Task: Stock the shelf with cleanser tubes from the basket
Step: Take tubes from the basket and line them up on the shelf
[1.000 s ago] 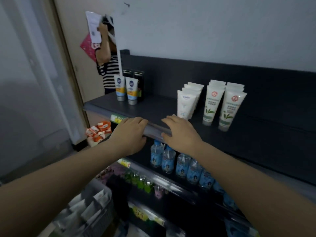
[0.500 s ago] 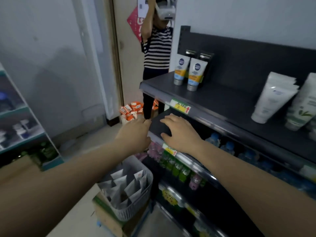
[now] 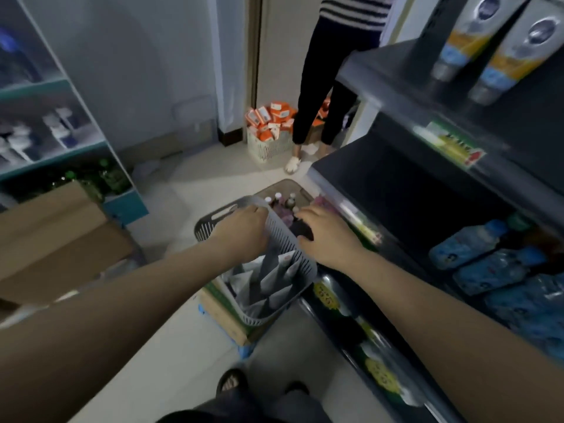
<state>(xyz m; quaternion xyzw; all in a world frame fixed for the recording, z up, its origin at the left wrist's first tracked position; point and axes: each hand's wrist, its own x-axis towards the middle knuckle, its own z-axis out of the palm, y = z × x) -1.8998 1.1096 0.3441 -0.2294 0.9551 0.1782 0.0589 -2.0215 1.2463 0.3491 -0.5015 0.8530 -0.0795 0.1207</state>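
A grey slotted basket (image 3: 293,254) stands on a cardboard box (image 3: 224,315) on the floor beside the dark shelf unit (image 3: 396,184). Several white cleanser tubes (image 3: 271,282) stand upright inside it. My left hand (image 3: 241,233) hovers over the basket's opening, its fingertips at the far rim, and hides part of the inside. My right hand (image 3: 328,235) is above the basket's right rim with fingers stretched out and nothing in them. Two blue-and-orange tubes (image 3: 500,56) stand on the top shelf.
A person in dark trousers (image 3: 323,96) stands at the shelf's far end next to a basket of orange boxes (image 3: 268,126). Small bottles (image 3: 285,201) sit behind the grey basket. Water bottles (image 3: 470,244) fill a lower shelf. Cardboard boxes (image 3: 55,236) lie left.
Both hands left the shelf edge and dropped to the basket on the floor. The view tilted down with them.
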